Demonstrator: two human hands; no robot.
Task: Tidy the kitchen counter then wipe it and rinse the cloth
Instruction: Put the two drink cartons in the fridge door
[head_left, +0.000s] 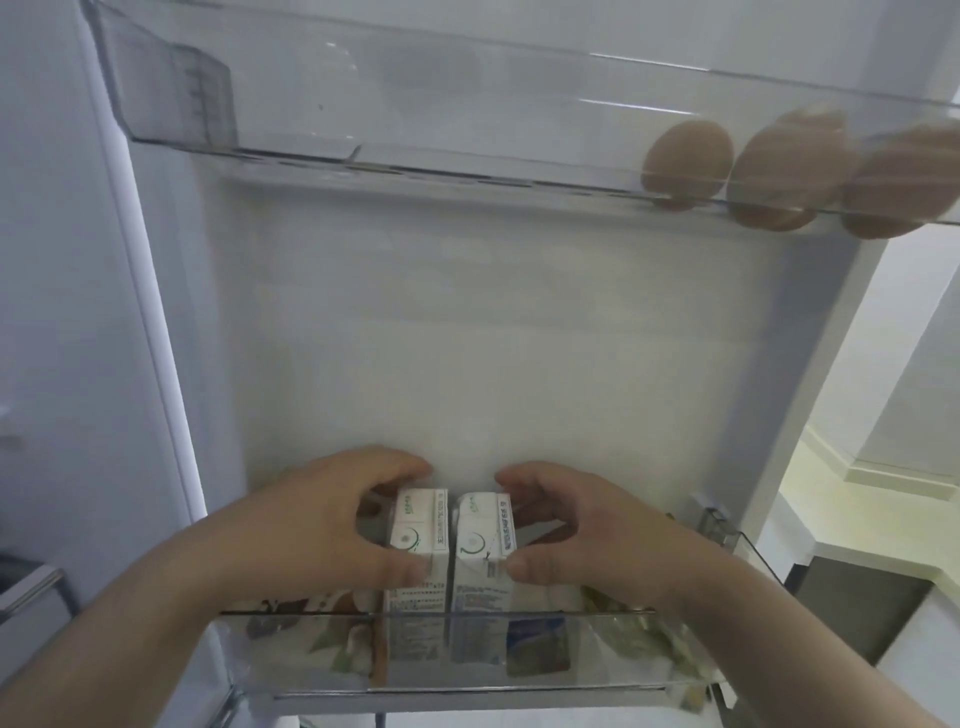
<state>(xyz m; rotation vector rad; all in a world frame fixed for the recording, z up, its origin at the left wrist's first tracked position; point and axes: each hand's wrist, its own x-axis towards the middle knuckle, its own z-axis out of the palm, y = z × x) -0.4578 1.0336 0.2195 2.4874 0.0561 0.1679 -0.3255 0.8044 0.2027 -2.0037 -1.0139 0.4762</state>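
Note:
Two small white cartons stand upright side by side in the lower clear door shelf (322, 654) of an open fridge. My left hand (311, 525) grips the left carton (418, 540) with fingers over its top and thumb on its front. The right carton (480, 540) is held the same way by my right hand (576, 525). The two cartons almost touch. Their lower halves show through the shelf's transparent front wall.
Other packets sit in the same shelf on both sides of the cartons. The upper clear door shelf (363, 93) holds three brown eggs (685, 161) at its right end. A pale floor and dark cabinet (857, 608) lie to the right of the door.

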